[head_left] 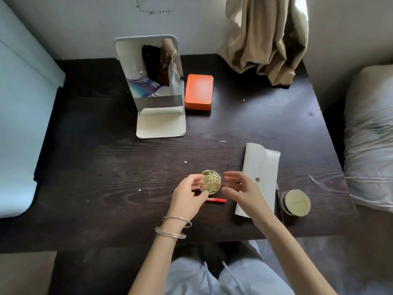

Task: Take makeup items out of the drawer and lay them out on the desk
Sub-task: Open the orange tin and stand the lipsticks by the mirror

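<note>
Nearest us, our left hand is pinching the gold compact while our right hand is hovering spread at three o'clock; loosely gripped, it is risking dropping onto the red stick.

Dark wood-grain desk; beside the white mirror sits an orange box, nearer than it a gold compact with a starburst design, a red stick.
</note>
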`<state>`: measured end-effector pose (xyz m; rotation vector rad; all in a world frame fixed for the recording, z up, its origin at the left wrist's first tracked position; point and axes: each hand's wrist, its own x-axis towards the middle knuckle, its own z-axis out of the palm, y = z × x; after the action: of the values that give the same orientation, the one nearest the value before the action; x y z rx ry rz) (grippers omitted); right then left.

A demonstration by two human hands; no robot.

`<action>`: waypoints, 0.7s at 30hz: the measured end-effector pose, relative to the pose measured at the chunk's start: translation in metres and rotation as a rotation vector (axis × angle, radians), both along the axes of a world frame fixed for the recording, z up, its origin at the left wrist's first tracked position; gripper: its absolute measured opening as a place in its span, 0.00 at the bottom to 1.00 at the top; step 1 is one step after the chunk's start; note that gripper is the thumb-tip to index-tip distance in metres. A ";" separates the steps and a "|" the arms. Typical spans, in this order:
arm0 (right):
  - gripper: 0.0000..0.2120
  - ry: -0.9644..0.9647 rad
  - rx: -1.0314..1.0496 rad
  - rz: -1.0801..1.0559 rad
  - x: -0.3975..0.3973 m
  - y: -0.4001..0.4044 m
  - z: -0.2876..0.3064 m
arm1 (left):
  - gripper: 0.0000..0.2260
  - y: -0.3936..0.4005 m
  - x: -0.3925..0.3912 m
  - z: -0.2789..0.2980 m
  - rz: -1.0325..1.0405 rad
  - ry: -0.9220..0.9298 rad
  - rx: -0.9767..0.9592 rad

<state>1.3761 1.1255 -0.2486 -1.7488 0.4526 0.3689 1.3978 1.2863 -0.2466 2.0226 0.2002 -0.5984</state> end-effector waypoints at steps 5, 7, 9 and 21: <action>0.16 -0.005 -0.010 -0.047 0.008 0.021 0.003 | 0.18 0.018 0.018 0.002 -0.025 0.003 -0.011; 0.16 -0.013 -0.033 -0.040 0.015 0.024 0.005 | 0.18 0.018 0.028 0.004 -0.033 -0.007 -0.025; 0.16 -0.026 -0.051 -0.034 0.028 0.025 0.007 | 0.18 0.015 0.044 0.006 -0.033 -0.027 -0.037; 0.17 -0.086 -0.090 -0.043 0.183 0.007 0.013 | 0.22 -0.016 0.200 0.009 0.066 -0.213 0.034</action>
<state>1.5587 1.1327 -0.2356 -1.8320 0.4502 0.2450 1.5978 1.2707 -0.2380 2.0873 0.1496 -0.3370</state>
